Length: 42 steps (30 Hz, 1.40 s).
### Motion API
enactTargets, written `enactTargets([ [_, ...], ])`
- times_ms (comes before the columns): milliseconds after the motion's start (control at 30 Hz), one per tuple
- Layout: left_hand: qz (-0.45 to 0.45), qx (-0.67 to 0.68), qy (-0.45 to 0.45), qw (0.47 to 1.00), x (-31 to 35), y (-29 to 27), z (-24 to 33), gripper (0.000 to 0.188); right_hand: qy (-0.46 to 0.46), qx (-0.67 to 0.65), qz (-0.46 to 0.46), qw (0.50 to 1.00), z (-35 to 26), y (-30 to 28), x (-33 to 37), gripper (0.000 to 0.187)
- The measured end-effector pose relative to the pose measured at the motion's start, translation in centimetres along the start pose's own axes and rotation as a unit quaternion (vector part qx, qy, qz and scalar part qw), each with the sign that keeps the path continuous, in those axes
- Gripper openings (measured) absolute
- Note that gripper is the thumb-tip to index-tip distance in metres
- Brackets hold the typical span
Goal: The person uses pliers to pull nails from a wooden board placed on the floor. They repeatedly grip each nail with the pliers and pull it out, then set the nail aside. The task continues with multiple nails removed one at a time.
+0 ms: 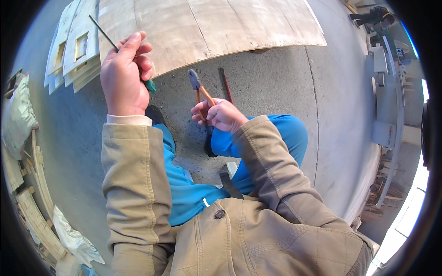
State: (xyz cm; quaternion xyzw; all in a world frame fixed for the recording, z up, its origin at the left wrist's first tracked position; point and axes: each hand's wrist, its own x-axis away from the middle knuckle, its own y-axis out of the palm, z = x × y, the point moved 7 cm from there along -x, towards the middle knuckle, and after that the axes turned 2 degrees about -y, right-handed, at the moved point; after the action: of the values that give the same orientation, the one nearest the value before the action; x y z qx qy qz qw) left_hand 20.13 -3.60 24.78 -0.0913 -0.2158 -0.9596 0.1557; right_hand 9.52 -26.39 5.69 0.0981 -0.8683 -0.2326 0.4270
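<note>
My left hand (126, 76) is raised in front of the wooden sheet, fingers curled round a screwdriver. Its thin dark shaft (102, 32) points up and to the left, and the end of a green handle (150, 86) shows below the fingers. Low over the floor between my knees, my right hand (223, 115) grips a pair of pliers (195, 79) by the orange handles. The grey jaws point away from me and look closed or nearly so. Just beyond that hand lies a dark red bar-shaped tool (225, 84) on the concrete.
A large plywood sheet (230, 25) spans the area ahead. Panels with rectangular cutouts (76, 57) are stacked at its left. Timber strips (39, 216) and white sacks (20, 117) line the far left. Another person (375, 17) is at the far upper right, near equipment and wood.
</note>
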Motion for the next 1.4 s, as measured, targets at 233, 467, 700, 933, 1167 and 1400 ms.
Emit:
enactTargets([
  [233, -0.001, -0.025, -0.005, 1.0, -0.1, 0.4, -0.3, 0.018, -0.036, -0.14, -0.095, 0.985, 0.5, 0.9, -1.5, 0.048],
  [467, -0.014, -0.042, -0.003, 0.999, -0.4, 0.6, -0.9, 0.018, -0.05, -0.2, -0.124, 0.971, 0.4, 1.6, -3.4, 0.046],
  [700, -0.021, -0.047, -0.003, 0.999, -0.4, 0.6, -1.0, 0.019, -0.06, -0.236, -0.147, 0.959, 1.1, 1.7, -4.3, 0.046],
  [933, -0.014, -0.056, -0.015, 0.998, -0.3, 0.7, -1.1, 0.021, -0.057, -0.265, -0.137, 0.953, 1.4, 1.5, -4.4, 0.043],
  [1167, -0.018, -0.053, -0.011, 0.998, -0.2, 0.5, -1.2, 0.019, -0.069, -0.262, -0.138, 0.953, 1.2, 1.9, -4.5, 0.042],
  [1400, -0.034, -0.072, -0.021, 0.997, -0.2, 0.6, -1.3, 0.023, -0.051, -0.224, -0.087, 0.969, 1.7, 1.8, -5.3, 0.029],
])
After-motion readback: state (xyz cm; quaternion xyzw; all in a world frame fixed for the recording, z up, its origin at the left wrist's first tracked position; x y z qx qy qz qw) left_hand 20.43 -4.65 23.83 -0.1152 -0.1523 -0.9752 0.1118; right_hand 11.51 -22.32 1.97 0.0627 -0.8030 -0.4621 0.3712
